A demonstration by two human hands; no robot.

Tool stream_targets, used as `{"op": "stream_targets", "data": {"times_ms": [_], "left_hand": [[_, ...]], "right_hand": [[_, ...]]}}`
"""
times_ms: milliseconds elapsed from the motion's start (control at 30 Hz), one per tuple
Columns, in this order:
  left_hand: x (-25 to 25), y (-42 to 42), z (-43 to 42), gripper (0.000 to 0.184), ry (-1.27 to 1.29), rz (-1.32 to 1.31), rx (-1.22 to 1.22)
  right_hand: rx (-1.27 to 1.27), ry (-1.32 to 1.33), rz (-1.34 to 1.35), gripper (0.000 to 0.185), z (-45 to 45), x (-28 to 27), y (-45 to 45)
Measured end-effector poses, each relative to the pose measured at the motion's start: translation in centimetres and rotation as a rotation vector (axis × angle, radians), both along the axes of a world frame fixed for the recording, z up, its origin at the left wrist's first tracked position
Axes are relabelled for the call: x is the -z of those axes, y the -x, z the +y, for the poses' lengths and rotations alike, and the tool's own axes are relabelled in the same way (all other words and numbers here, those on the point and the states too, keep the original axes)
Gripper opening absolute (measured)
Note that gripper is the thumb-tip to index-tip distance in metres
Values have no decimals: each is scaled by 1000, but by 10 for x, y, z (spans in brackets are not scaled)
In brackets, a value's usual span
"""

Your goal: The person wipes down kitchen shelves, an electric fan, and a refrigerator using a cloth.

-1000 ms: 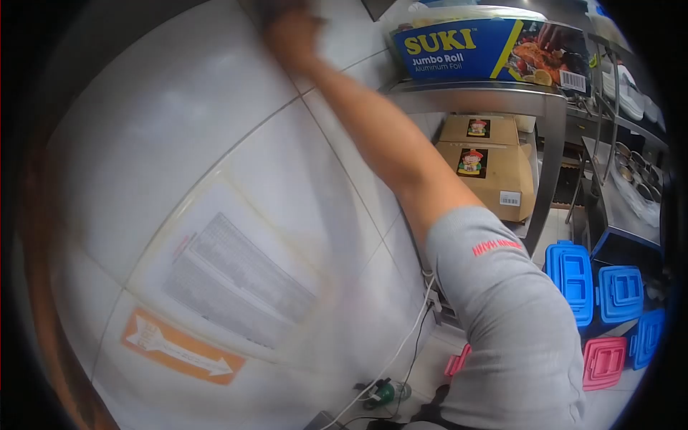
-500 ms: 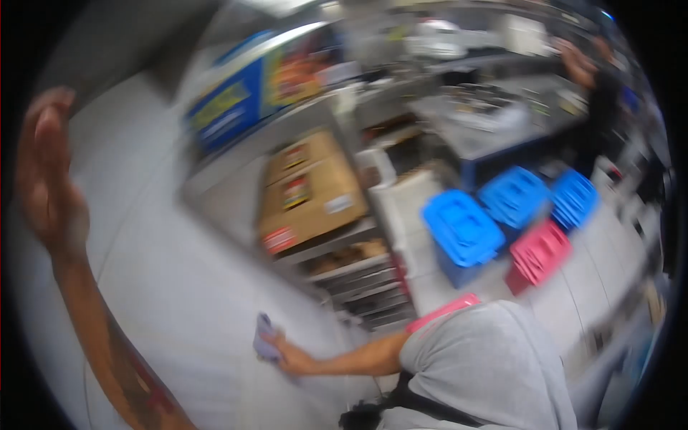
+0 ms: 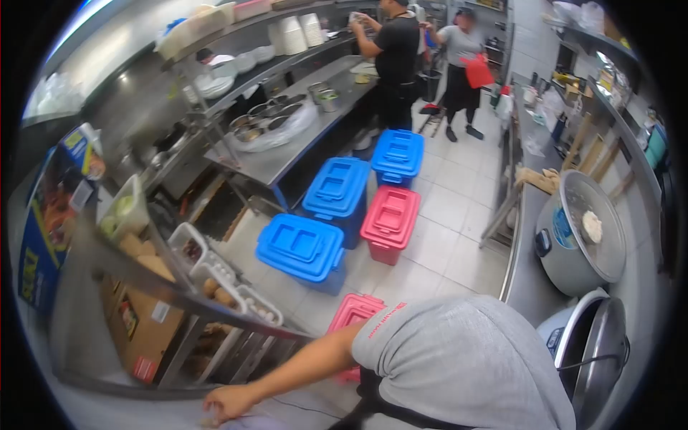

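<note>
My right hand (image 3: 231, 403) is low in the view, left of centre, at the end of a bare forearm and a grey sleeve (image 3: 459, 351). Its fingers are curled together beside the pale wall surface (image 3: 168, 412). A faint purple patch shows just under them, too little to name. Nearest to this hand are the metal shelf's lower edge and a brown carton (image 3: 147, 322). My left hand is out of view.
Blue bins (image 3: 301, 247) and red bins (image 3: 390, 218) stand on the floor. Two people, one in black (image 3: 396, 54), one in grey (image 3: 462, 43), stand farther back. A large pot (image 3: 580, 233) and cookers are at right; a foil box (image 3: 46, 229) at left.
The view has swung from the wall toward the kitchen aisle. My left hand has left the view. My right hand has come down from high on the wall and its purple object is now mostly hidden.
</note>
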State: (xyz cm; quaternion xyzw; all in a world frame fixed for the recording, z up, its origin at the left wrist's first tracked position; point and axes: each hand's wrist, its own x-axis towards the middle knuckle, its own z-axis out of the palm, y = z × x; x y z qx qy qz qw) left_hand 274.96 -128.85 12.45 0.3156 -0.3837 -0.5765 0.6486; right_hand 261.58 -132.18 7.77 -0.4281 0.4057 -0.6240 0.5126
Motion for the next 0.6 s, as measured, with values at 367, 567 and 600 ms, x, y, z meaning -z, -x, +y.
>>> {"op": "stream_targets", "data": {"times_ms": [367, 567, 600], "left_hand": [[-50, -91, 31, 79, 787, -725, -506], [-16, -131, 27, 56, 821, -553, -928], [-3, -143, 31, 55, 831, -553, -817]], "right_hand": [[-195, 534, -185, 35, -58, -136, -107], [717, 947, 496, 88, -112, -160, -250], [646, 831, 548, 88, -118, -109, -242]]}}
